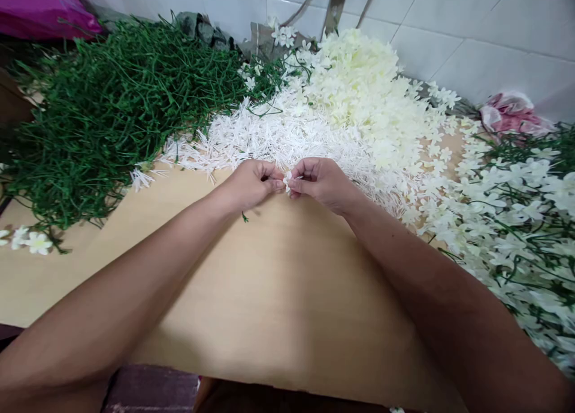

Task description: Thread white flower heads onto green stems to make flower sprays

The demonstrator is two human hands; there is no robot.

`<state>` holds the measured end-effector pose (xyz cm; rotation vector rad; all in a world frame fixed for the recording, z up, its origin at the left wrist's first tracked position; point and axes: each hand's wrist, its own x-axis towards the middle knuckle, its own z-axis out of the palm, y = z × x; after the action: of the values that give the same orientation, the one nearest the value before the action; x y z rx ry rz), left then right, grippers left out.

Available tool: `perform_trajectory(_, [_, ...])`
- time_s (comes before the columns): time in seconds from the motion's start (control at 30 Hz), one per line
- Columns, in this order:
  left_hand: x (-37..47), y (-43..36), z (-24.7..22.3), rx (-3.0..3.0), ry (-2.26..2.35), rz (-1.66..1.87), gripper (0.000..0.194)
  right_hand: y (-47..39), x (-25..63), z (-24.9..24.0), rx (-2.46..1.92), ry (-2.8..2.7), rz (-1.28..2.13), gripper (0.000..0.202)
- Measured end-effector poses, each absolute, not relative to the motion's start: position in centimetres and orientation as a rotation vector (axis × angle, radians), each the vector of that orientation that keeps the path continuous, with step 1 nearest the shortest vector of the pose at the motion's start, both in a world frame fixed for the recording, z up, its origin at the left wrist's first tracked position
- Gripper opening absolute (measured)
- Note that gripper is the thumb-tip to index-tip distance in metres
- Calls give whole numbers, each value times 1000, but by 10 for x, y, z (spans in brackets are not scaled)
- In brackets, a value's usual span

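Note:
My left hand and my right hand meet over the near edge of the white pile, both with fingertips pinched. Between them is a small white artificial flower, gripped by the right thumb and fingers. The left fingertips touch its near side. The tip of a green plastic stem pokes out below my left palm; the rest of that stem is hidden by the hand. Just beyond both hands lies a heap of thin white flower centres.
Green plastic stems are heaped at left. Pale loose blossoms rise at back right; assembled flowers spread along the right. A brown board lies under my arms. Behind are a tiled wall, a magenta bag and a pink-white bag.

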<state>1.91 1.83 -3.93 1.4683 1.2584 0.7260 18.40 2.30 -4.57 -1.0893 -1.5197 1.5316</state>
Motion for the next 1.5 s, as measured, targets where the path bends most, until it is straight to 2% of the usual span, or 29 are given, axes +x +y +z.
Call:
perform_trajectory(0.17, [20,19,-40,1530,1309,652,6,22,183,-43,-1209,-1533,1531,20])
perform_trajectory(0.43, [23,17,-34,1587,1363,573,8,21,179,-40,-1323,-1643,1406,19])
perform_trajectory(0.57, [23,18,-36,1539,1337,617,7,24,182,-43,-1232,-1571,1489,21])
perform_trajectory(0.9, [15,21,-38,1614,1217,573,20,35,198,-51,-1046,-1390,1695,34])
perform_trajectory(1.13, [17,19,-38,1716,1153,567,21,33,199,-48,-979,-1489,1707,38])
perform_trajectory(1.33, [17,18,-45,1686,1142,706,15,33,199,-50,-961,-1510,1680,36])
perform_trajectory(1.5, [16,17,-53,1924,1218,773,19,31,197,-48,-1006,-1524,1664,34])
